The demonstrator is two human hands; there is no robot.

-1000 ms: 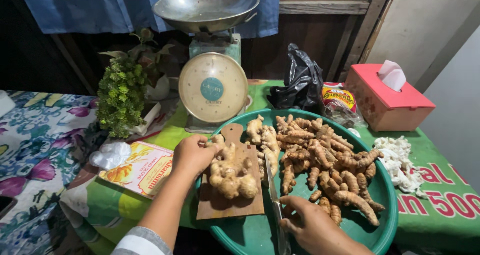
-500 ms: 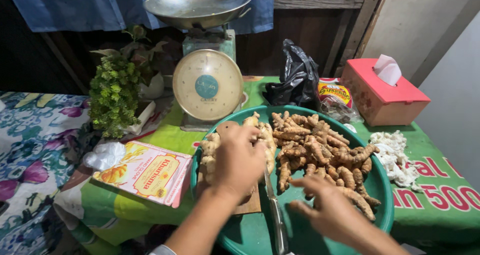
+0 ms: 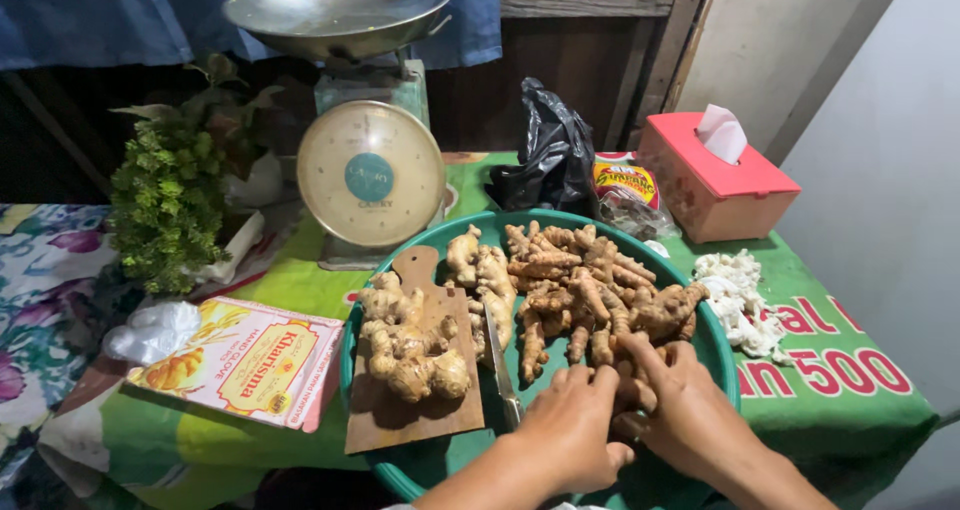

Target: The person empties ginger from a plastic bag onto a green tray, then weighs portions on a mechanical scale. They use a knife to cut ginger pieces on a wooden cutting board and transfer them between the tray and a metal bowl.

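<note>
A round green basin [image 3: 395,475] holds a wooden cutting board [image 3: 398,420] with pale ginger roots [image 3: 410,345] on it, and a heap of orange-brown turmeric roots [image 3: 575,290] beside it. A knife [image 3: 503,375] lies along the board's right edge. My left hand [image 3: 570,430] and my right hand [image 3: 680,405] are together at the near side of the turmeric heap, fingers among the roots. Whether either hand grips a root is hidden by the fingers.
A dial kitchen scale [image 3: 370,175] with a metal pan [image 3: 340,10] stands behind the basin. A leafy green bunch [image 3: 165,200] and a flat carton [image 3: 250,360] are at the left. A black plastic bag [image 3: 550,155], pink tissue box [image 3: 715,175] and white lumps [image 3: 735,290] lie at the right.
My left hand has left the ginger on the cutting board and moved right to the turmeric heap. My right hand has shifted up into the same heap.
</note>
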